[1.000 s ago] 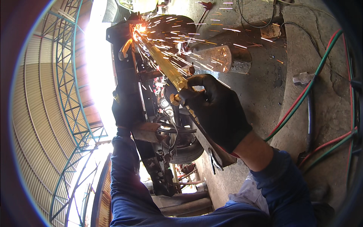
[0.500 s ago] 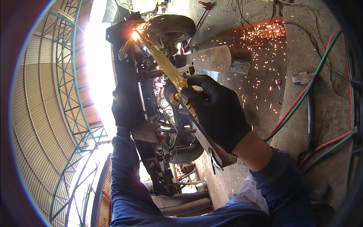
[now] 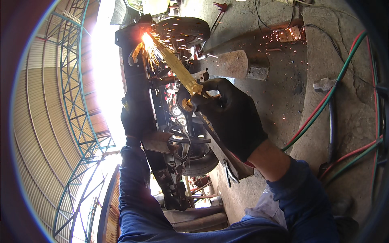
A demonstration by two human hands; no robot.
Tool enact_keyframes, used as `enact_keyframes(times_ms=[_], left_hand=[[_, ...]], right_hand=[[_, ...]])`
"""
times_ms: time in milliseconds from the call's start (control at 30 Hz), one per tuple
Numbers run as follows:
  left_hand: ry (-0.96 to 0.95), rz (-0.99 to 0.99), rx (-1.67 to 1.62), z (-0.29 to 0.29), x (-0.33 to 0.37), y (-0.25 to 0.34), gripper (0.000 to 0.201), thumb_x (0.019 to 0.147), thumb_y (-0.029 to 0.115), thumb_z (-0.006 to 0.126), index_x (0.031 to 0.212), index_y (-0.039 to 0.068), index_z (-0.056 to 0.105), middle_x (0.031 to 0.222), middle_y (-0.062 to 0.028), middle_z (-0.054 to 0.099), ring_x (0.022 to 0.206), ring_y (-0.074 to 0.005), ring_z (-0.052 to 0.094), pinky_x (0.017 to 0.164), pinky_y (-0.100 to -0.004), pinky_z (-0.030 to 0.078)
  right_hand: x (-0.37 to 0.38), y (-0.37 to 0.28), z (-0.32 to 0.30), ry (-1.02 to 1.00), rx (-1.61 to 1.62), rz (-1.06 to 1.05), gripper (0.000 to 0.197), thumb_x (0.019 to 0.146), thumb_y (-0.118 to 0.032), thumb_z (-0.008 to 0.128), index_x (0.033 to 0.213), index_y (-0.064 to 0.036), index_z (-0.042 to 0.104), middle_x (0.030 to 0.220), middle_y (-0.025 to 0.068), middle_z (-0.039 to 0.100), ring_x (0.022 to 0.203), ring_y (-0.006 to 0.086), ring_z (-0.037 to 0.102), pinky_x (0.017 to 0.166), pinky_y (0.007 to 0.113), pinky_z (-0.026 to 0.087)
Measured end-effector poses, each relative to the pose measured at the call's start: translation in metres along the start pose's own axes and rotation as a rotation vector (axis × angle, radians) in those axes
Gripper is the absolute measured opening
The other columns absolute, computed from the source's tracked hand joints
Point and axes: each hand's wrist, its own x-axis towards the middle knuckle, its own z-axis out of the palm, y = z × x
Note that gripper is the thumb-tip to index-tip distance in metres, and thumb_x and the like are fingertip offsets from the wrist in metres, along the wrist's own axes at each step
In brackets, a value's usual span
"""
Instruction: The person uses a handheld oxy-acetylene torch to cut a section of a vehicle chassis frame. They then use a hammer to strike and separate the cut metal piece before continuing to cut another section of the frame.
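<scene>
A brass cutting torch (image 3: 177, 67) is gripped in my right hand (image 3: 233, 117), which wears a black glove. Its fingers close around the valve end. The torch points up and left, and a bright glow with sparks (image 3: 149, 42) at its far end meets a dark metal vehicle frame rail (image 3: 137, 75). My left hand (image 3: 135, 115), also in a black glove, is wrapped on the rail below the glow; its fingers partly blend into the dark metal. Near those fingers a small yellow patch shows, too small to name.
Tires (image 3: 182, 30) stand beyond the frame and below it. A hammer (image 3: 324, 84) lies on the concrete floor at right, by red and green hoses (image 3: 320, 111). A tapered metal piece (image 3: 233, 64) sits right of the frame. Sparks land near a small block (image 3: 289, 35).
Sparks now spray down and right close to the torch end, and far fewer scatter over the floor at right. My right hand has shifted slightly left; the left hand stays on the rail.
</scene>
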Motion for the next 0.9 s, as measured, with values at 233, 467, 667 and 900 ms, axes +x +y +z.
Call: enact_keyframes(times_ms=[233, 467, 667, 900], left_hand=[[0.0, 0.001, 0.001, 0.0005, -0.0005, -0.0003, 0.063, 0.094, 0.031, 0.08, 0.147, 0.006, 0.056, 0.114, -0.0135, 0.073, 0.097, -0.032, 0.075, 0.081, -0.0444, 0.063], [0.005, 0.002, 0.001, 0.0003, -0.0012, -0.0016, 0.064, 0.093, 0.031, 0.08, 0.147, 0.006, 0.056, 0.114, -0.0135, 0.073, 0.096, -0.032, 0.075, 0.081, -0.0444, 0.063], [0.008, 0.003, 0.005, 0.0003, -0.0023, -0.0027, 0.064, 0.093, 0.031, 0.08, 0.147, 0.006, 0.056, 0.114, -0.0136, 0.073, 0.096, -0.032, 0.075, 0.081, -0.0444, 0.063], [0.009, 0.006, 0.007, 0.0009, -0.0028, -0.0021, 0.065, 0.093, 0.031, 0.08, 0.148, 0.006, 0.055, 0.113, -0.0137, 0.073, 0.096, -0.0321, 0.075, 0.081, -0.0444, 0.063]], right_hand=[[0.0013, 0.003, 0.0019, 0.017, -0.014, 0.009, 0.036, 0.103, -0.034, 0.076, 0.121, -0.004, 0.07, 0.097, 0.0228, 0.079, 0.091, 0.0378, 0.08, 0.079, 0.045, 0.062], [0.0006, 0.0047, 0.0019, 0.001, -0.035, -0.025, 0.038, 0.107, -0.03, 0.074, 0.131, -0.0008, 0.07, 0.09, 0.0126, 0.079, 0.083, 0.0133, 0.077, 0.071, 0.03, 0.058], [0.0013, 0.0037, 0.0032, -0.008, 0.004, 0.031, 0.037, 0.107, -0.032, 0.072, 0.13, -0.0027, 0.072, 0.093, 0.0159, 0.078, 0.085, 0.0198, 0.077, 0.075, 0.034, 0.059], [0.0012, 0.0017, 0.0047, -0.005, 0.019, 0.022, 0.038, 0.106, -0.031, 0.073, 0.129, -0.002, 0.071, 0.094, 0.0166, 0.08, 0.088, 0.0214, 0.079, 0.075, 0.034, 0.06]])
